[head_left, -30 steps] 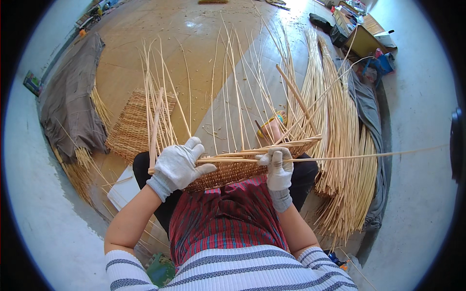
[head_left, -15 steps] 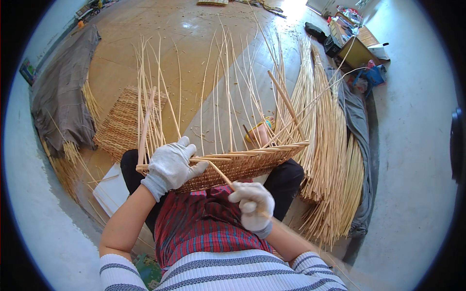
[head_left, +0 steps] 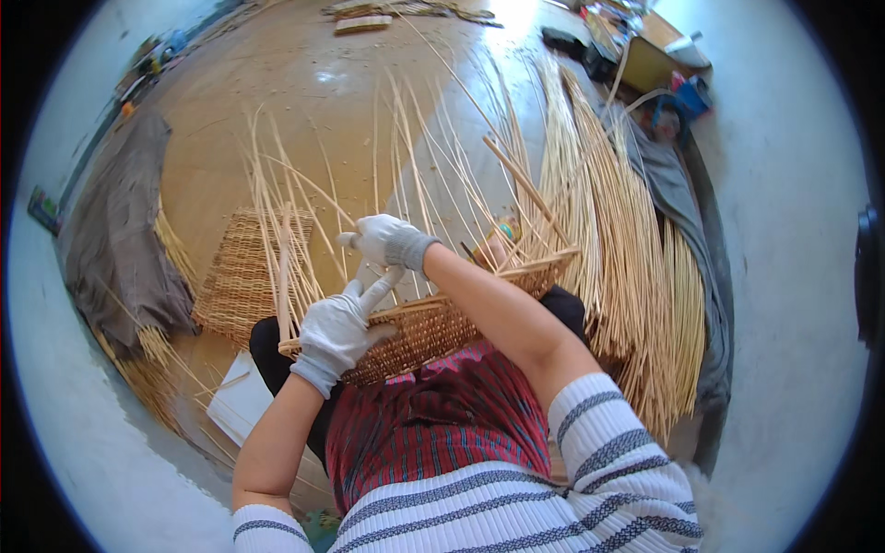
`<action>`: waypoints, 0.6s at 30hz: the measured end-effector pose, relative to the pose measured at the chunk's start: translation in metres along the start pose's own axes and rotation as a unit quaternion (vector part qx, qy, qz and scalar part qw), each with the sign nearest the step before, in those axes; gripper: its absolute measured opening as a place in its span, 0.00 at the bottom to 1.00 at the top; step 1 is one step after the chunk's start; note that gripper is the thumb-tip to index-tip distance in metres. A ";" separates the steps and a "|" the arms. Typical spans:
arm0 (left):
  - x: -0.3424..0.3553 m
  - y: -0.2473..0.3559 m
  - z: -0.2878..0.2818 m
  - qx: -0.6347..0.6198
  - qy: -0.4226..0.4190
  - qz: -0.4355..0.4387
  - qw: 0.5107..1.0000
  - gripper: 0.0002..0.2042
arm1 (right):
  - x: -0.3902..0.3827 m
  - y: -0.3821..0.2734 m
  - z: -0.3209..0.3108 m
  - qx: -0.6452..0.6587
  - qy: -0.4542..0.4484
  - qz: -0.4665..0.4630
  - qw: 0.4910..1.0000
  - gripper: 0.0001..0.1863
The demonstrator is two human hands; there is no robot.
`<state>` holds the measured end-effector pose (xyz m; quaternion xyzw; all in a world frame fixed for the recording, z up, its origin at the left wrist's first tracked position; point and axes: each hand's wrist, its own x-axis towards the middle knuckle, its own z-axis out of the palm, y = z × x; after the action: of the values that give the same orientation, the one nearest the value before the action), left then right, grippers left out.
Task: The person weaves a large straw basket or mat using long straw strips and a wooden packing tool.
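Woven wicker panel (head_left: 442,334): lying across the lap, passing under the left-hand grip and reaching rightward from it, nearer the body than the right-hand grip; running its long axis left to right, and slanting away from the body toward the right end. Far to the left of both grips, covering stacked rods: a grey cloth (head_left: 120,240). Lying on the floor between that and the left-hand grip, apart from both hands: a second woven piece (head_left: 244,286). Just left of the left-hand grip, standing up from the panel's left end: a thick stake (head_left: 285,276), rising amid thinner ones. At the left hand (head_left: 334,330), the nearer one, touching the panel: resting the thumb on the near face, holding the fingers half spread over the rim, and hiding any pinch, so leaving a firm hold impossible to tell. Running up and leftward from the right-hand grip: a bent rod (head_left: 336,208), pointing across the line of the rim. At the right hand (head_left: 385,240), hovering just beyond the left fingertips: apparently gripping that rod with curled fingers, while crossing over the panel with the forearm. Right of both grips, leaning from the panel's right end: another thick stake (head_left: 525,189). Farther right, lying well apart: pale rod bundles (head_left: 636,304).
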<state>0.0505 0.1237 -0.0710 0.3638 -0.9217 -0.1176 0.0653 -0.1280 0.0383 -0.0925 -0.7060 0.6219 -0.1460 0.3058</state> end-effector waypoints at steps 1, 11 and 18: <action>0.001 -0.003 0.000 0.006 0.000 0.023 1.000 0.40 | -0.014 -0.007 -0.012 0.001 -0.049 0.010 0.999 0.26; 0.046 -0.026 -0.022 -0.370 -0.230 0.052 0.899 0.29 | -0.159 -0.003 0.071 0.019 0.457 -0.116 0.882 0.14; 0.099 -0.104 0.023 -0.120 -0.103 0.184 0.970 0.22 | -0.152 -0.001 0.090 0.037 0.422 -0.088 0.902 0.15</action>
<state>0.0420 -0.0140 -0.1172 0.1638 -0.9538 -0.2497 0.0336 -0.1026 0.2080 -0.1342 -0.6185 0.6222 -0.4792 0.0264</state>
